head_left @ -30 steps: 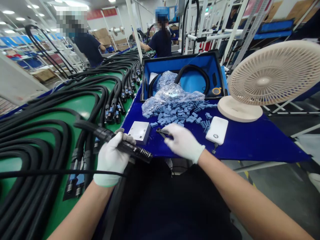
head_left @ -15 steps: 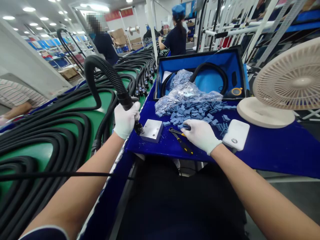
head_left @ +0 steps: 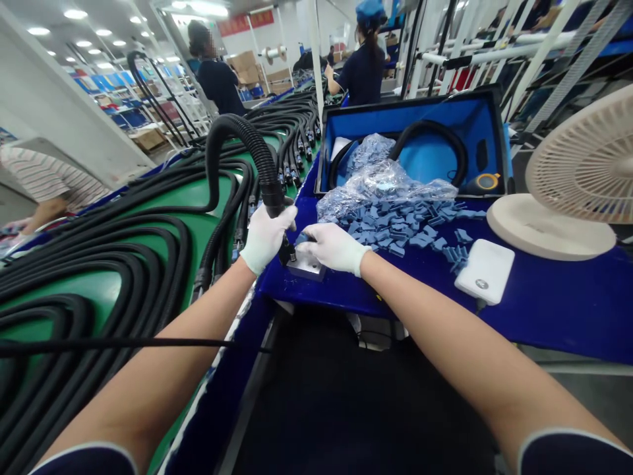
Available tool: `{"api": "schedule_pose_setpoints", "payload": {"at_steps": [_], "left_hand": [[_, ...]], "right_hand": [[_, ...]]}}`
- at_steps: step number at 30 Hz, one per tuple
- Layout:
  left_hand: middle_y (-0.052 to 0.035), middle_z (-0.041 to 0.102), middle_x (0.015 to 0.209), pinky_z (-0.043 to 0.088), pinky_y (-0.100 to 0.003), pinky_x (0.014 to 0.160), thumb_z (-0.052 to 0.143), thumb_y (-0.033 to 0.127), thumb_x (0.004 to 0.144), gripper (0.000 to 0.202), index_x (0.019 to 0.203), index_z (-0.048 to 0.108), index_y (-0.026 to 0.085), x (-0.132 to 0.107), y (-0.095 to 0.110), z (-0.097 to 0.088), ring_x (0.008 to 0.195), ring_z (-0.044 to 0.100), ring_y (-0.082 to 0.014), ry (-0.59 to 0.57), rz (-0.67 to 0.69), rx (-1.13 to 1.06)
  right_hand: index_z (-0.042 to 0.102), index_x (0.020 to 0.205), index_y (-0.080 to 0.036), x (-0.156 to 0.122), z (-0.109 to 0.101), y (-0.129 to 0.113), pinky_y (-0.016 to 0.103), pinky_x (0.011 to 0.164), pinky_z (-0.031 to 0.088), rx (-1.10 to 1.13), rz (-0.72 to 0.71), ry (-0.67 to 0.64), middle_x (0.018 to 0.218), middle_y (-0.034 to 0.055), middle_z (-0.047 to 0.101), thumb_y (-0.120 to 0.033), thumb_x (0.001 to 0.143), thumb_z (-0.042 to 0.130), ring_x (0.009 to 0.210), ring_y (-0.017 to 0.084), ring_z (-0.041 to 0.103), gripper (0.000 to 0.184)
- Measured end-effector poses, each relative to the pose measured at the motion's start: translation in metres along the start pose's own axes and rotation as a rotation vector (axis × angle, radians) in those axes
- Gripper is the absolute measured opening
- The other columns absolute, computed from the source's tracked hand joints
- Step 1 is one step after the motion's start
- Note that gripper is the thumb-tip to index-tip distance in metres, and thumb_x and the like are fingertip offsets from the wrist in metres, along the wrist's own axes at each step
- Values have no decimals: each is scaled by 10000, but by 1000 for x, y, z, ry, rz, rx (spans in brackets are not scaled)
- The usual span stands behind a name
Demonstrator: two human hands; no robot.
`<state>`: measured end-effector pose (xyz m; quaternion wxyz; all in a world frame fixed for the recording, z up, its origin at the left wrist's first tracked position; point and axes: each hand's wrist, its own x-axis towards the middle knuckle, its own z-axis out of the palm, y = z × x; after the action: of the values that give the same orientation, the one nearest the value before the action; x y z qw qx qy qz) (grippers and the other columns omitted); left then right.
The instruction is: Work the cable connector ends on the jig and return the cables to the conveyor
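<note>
The left hand has its fingers wrapped round the black corrugated hose, whose end fitting is just below them, at the metal block. The right hand pinches what looks like a blue clip beside it, seemingly not yet seated. Loose clips remain beyond the right fingers; blue-fitted hose ends lie beyond the left.

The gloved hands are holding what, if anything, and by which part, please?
The left hand grips the black hose around its lower end. The right hand seems to pinch a small blue piece; by which part cannot be told.
</note>
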<state>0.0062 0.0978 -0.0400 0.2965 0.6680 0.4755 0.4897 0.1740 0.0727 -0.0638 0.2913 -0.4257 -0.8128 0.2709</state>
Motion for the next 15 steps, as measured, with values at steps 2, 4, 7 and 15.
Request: {"api": "schedule_pose_setpoints", "payload": {"at_steps": [2, 4, 7, 15], "left_hand": [[-23, 669, 753, 512, -309, 731, 671, 348, 829, 304, 1051, 634, 145, 1, -2, -4, 702, 629, -170, -12, 10, 8], [-32, 676, 808, 515, -309, 736, 667, 349, 836, 305, 1054, 638, 138, 2, -4, -6, 730, 626, -171, -35, 8, -7], [-40, 682, 872, 520, -315, 774, 664, 374, 858, 329, 1091, 648, 142, 0, -5, -5, 790, 633, -177, -50, 22, -12], [-27, 669, 865, 536, -252, 642, 630, 493, 906, 330, 1045, 569, 200, -7, -6, -38, 651, 631, -119, 95, 11, -202]], "right_hand": [[643, 770, -146, 15, 5, 0, 276, 639, 353, -16, -9, -14, 714, 21, 622, -339, 893, 614, 663, 143, 498, 231], [646, 740, -141, 26, 9, 4, 270, 612, 343, 0, 2, -45, 677, 11, 607, -371, 869, 641, 633, 131, 487, 264], [679, 733, -137, 33, 14, 14, 254, 581, 352, 68, 35, -69, 648, -5, 590, -444, 833, 667, 612, 121, 492, 323], [753, 810, -167, 25, 17, 16, 246, 591, 462, 211, 145, -91, 716, 27, 714, -546, 764, 745, 611, 142, 603, 383]]}}
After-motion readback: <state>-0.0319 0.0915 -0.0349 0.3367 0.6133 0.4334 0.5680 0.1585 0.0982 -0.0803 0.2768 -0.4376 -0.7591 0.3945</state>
